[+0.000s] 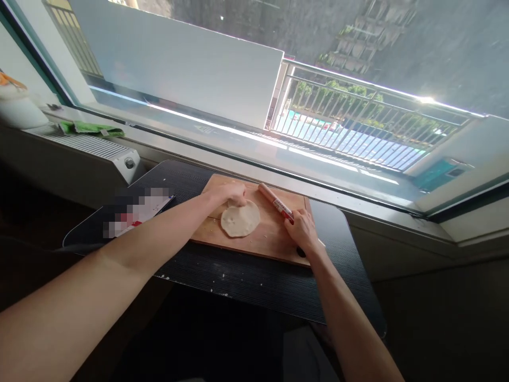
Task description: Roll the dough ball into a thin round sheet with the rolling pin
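Observation:
A round, flat sheet of dough (240,220) lies on the wooden cutting board (238,244). My left hand (234,192) is closed at the far edge of the dough, its fingertips pinching the rim there. In my right hand (303,228) is the near end of a rolling pin (274,200) with a printed red and white label. The pin rests slantwise on the board, to the right of the dough and apart from it. Small dough crumbs are scattered on the board.
The board sits on a small black table (191,265) dotted with white flecks. A blurred flat item (139,212) lies at the table's left. Beyond the table are a window sill and glass, with a radiator (99,143) and green cloth (91,129) at left.

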Tool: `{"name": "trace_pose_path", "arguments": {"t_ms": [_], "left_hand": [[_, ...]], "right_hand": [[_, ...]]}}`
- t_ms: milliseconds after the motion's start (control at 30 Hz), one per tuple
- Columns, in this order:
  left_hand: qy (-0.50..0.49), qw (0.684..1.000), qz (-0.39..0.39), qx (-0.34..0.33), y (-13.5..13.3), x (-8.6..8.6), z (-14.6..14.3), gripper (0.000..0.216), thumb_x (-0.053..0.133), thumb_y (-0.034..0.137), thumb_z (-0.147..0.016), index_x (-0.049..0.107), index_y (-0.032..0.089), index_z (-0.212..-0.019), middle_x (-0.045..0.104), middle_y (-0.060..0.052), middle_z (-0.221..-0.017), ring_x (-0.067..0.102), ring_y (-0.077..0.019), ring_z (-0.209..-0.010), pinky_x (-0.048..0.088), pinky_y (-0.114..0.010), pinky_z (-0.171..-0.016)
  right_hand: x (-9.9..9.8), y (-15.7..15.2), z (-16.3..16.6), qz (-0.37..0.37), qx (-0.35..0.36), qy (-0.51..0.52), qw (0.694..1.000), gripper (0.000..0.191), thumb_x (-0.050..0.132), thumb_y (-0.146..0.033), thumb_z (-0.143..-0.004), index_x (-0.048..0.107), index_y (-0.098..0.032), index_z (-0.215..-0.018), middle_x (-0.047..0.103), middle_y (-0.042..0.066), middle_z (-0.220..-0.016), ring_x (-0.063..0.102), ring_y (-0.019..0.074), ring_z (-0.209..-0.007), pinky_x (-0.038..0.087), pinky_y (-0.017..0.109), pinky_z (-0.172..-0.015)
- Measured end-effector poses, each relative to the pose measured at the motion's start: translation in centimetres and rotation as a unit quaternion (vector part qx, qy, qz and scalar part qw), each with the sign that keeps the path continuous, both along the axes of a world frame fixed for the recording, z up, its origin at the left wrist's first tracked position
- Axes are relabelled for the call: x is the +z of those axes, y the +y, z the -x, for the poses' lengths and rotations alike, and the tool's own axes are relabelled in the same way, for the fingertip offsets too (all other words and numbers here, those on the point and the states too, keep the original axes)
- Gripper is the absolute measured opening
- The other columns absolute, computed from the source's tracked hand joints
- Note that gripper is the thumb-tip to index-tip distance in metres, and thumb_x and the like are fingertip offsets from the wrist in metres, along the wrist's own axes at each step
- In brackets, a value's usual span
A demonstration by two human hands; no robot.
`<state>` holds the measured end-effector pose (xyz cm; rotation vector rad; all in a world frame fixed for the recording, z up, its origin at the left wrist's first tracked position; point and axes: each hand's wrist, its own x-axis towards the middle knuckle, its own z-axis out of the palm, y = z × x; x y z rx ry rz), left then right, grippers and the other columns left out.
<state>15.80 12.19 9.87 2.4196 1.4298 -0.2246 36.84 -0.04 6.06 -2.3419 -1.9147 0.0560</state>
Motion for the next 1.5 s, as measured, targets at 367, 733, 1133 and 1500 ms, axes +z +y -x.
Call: {"name": "trace_pose_path", "arguments": {"t_ms": [367,733,1133,1500], "left_hand": [[-0.443,0.884,0.113,0.096,-4.8,3.4,0.1,0.029,0.062,0.023,-0.068,0.063,0.015,-0.096,0.065,-0.003,-0.075,0.06,-0.0154,-0.065,0.045,-0.024,-0.054],[-0.197,0.956,-0.215,-0.022,-6.5,-4.0,5.0,0.019,0.052,0.019,-0.086,0.071,0.016,-0.086,0.071,-0.01,-0.097,0.066,-0.0233,-0.096,0.049,-0.039,-0.092],[-0.301,0.897,-0.309,-0.102,-12.1,-8.5,6.7,0.029,0.049,0.024,-0.095,0.069,0.017,-0.116,0.071,-0.01,-0.121,0.063,-0.0249,-0.117,0.011,-0.062,-0.121],[-0.299,0.885,-0.333,-0.126,-12.1,-8.8,6.5,0.031,0.049,0.024,-0.095,0.069,0.013,-0.116,0.071,-0.012,-0.121,0.063,-0.0262,-0.117,0.021,-0.059,-0.121]], "right_hand": [[-0.7,-0.2,-0.4,-0.01,0.003,-0.017,1.0,0.032,0.047,-0.025,-0.094,0.065,-0.014,-0.118,0.061,0.016,-0.119,0.056,0.0283,-0.112,0.043,0.035,-0.095],[0.5,0.5,0.6,-0.012,0.022,0.022,0.999,0.025,0.051,-0.026,-0.091,0.068,-0.015,-0.106,0.063,0.011,-0.104,0.06,0.0218,-0.09,0.045,0.031,-0.079],[2.3,3.4,7.5,-0.01,0.143,0.075,0.987,0.034,0.038,-0.033,-0.101,0.069,-0.021,-0.095,0.065,0.008,-0.107,0.058,0.0201,-0.104,0.043,0.03,-0.094],[-0.8,8.1,10.4,-0.085,0.037,0.036,0.995,0.042,0.034,-0.036,-0.101,0.057,-0.013,-0.127,0.051,0.018,-0.142,0.04,0.0313,-0.136,0.029,0.051,-0.112]]}}
